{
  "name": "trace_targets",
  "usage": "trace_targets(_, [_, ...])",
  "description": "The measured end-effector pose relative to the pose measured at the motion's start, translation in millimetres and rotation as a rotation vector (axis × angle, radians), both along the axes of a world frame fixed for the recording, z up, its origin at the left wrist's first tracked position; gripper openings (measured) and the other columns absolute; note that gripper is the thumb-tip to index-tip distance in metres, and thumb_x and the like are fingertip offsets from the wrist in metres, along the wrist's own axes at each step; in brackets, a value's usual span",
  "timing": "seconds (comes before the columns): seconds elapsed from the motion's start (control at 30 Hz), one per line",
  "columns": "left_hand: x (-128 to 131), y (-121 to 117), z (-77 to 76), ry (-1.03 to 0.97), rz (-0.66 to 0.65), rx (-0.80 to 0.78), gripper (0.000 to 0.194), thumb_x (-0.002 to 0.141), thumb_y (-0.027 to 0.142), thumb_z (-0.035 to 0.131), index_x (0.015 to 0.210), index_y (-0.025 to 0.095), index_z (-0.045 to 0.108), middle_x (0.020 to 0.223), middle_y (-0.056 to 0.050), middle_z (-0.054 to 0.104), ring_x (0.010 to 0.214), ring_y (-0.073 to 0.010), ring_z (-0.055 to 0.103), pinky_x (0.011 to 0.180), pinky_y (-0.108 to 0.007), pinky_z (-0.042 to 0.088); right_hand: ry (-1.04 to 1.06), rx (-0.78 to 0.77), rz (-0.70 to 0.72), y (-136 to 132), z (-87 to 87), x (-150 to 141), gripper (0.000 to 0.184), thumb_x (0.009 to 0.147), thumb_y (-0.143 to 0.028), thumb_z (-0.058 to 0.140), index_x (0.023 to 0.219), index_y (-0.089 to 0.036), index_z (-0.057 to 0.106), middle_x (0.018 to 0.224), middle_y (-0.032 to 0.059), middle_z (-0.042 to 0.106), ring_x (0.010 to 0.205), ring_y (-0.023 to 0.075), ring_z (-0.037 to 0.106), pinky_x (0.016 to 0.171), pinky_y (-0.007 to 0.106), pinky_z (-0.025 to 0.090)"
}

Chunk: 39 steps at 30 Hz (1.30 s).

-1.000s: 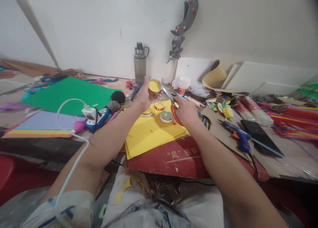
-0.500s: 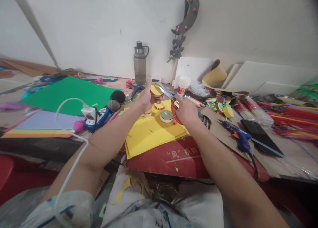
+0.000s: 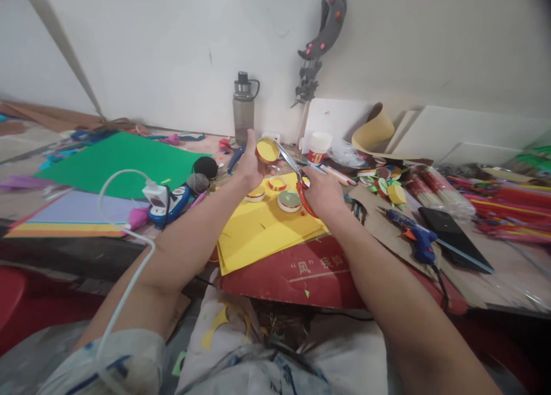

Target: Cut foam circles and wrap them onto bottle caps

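Note:
My left hand (image 3: 253, 166) holds up a small round piece with a yellow face (image 3: 267, 150), gripped at its edge. Closed around orange-handled scissors (image 3: 303, 195) is my right hand (image 3: 321, 189); the metal blades point up and left, their tips at the rim of the round piece. Beneath the hands, yellow sheets (image 3: 253, 240) lie on a red board (image 3: 275, 285). On the sheets sit several similar short round pieces, among them one with a grey-green top (image 3: 288, 200) and one with a red-and-yellow rim (image 3: 276, 183).
At the back stand a grey water bottle (image 3: 244, 116) and a paper cup (image 3: 319, 148). Green sheet (image 3: 124, 159) and a white plug adapter (image 3: 155, 196) lie left, its cable crossing my left arm. A blue glue gun (image 3: 415, 237) and black phone (image 3: 451, 240) lie right.
The round piece has turned and risen slightly left, showing more of its yellow face. My left hand has shifted a little left; the scissors stay close to the piece's rim.

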<state>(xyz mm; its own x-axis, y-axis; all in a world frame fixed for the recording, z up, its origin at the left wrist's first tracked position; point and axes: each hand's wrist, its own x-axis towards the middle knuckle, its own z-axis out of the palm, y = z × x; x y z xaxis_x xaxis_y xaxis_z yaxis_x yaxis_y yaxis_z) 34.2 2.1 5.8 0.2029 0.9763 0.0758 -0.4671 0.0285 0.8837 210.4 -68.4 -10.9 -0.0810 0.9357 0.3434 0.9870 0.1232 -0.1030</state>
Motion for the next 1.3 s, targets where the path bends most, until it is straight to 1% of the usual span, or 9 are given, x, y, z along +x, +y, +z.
trace_targets(0.1, [4,-3,0.9,-0.001,0.058,0.01,0.075,0.096,0.082,0.038,0.108,0.015,0.07,0.064,-0.005,0.068,0.053,-0.0146,0.066,0.041,-0.022,0.04,0.0,-0.006,-0.024,0,0.3,0,0.034,0.101,-0.027,0.047,0.127,-0.022,0.069,0.112,0.0152,0.078,0.102,0.0321,0.07,0.081,0.036,0.046])
trace_targets(0.2, [5,-4,-1.2,0.029,0.087,0.012,0.074,0.096,0.081,0.039,0.106,0.015,0.07,0.062,-0.004,0.068,0.051,-0.0137,0.065,0.042,-0.022,0.042,0.01,-0.021,-0.025,-1,-0.1,-1,0.034,0.102,-0.028,0.048,0.131,-0.022,0.066,0.115,0.0155,0.077,0.103,0.0318,0.069,0.081,0.036,0.045])
trace_targets(0.4, [9,-4,-8.3,0.103,-0.013,-0.005,0.077,0.096,0.083,0.033,0.097,0.015,0.069,0.062,-0.005,0.068,0.05,-0.0132,0.065,0.042,-0.02,0.042,0.018,-0.007,-0.043,-1,-2.8,-2,0.04,0.103,-0.03,0.047,0.139,-0.022,0.06,0.122,0.0183,0.071,0.104,0.0327,0.067,0.08,0.037,0.046])
trace_targets(0.53, [10,-8,-4.5,0.081,-0.057,-0.009,0.075,0.096,0.083,0.033,0.088,0.017,0.067,0.062,-0.005,0.068,0.048,-0.0118,0.064,0.04,-0.019,0.039,0.002,0.007,-0.035,-1,-2.3,-1,0.038,0.103,-0.029,0.047,0.137,-0.021,0.062,0.121,0.0177,0.07,0.104,0.0332,0.067,0.081,0.037,0.046])
trace_targets(0.7, [8,-9,0.5,0.102,-0.058,-0.023,0.078,0.093,0.087,0.033,0.082,0.017,0.066,0.06,-0.005,0.066,0.045,-0.0122,0.062,0.038,-0.02,0.035,-0.018,-0.004,-0.023,-2,0.7,-2,0.037,0.103,-0.028,0.047,0.135,-0.02,0.063,0.118,0.0184,0.073,0.104,0.0335,0.066,0.082,0.037,0.045])
trace_targets(0.8, [5,-6,0.6,0.103,-0.049,-0.024,0.079,0.091,0.088,0.034,0.083,0.017,0.067,0.059,-0.005,0.065,0.044,-0.0124,0.061,0.038,-0.021,0.033,-0.024,-0.014,-0.018,-2,1.5,-2,0.037,0.103,-0.028,0.047,0.135,-0.019,0.063,0.116,0.0181,0.075,0.104,0.0332,0.067,0.082,0.037,0.045])
trace_targets(0.97, [0,-2,1.1,0.086,-0.037,-0.032,0.086,0.093,0.088,0.026,0.092,0.015,0.071,0.058,-0.007,0.064,0.047,-0.0147,0.063,0.04,-0.022,0.032,-0.041,-0.01,-0.011,-2,0.7,-2,0.039,0.101,-0.026,0.047,0.137,-0.021,0.063,0.117,0.0164,0.077,0.101,0.0327,0.069,0.081,0.036,0.045])
trace_targets(1.13, [2,-2,1.1,0.014,0.028,-0.021,0.076,0.095,0.084,0.034,0.098,0.017,0.071,0.064,-0.006,0.067,0.053,-0.0148,0.066,0.042,-0.021,0.037,-0.047,-0.022,-0.024,-2,0.4,-2,0.036,0.101,-0.025,0.047,0.133,-0.022,0.065,0.112,0.0157,0.078,0.098,0.0323,0.07,0.079,0.036,0.044])
trace_targets(1.3, [6,-4,-0.4,0.038,0.051,-0.055,0.072,0.094,0.083,0.038,0.09,0.018,0.068,0.061,-0.004,0.066,0.046,-0.0121,0.06,0.04,-0.021,0.036,-0.021,-0.02,-0.016,-2,-0.6,-3,0.04,0.101,-0.028,0.048,0.138,-0.022,0.062,0.117,0.0163,0.076,0.101,0.0318,0.069,0.08,0.036,0.046])
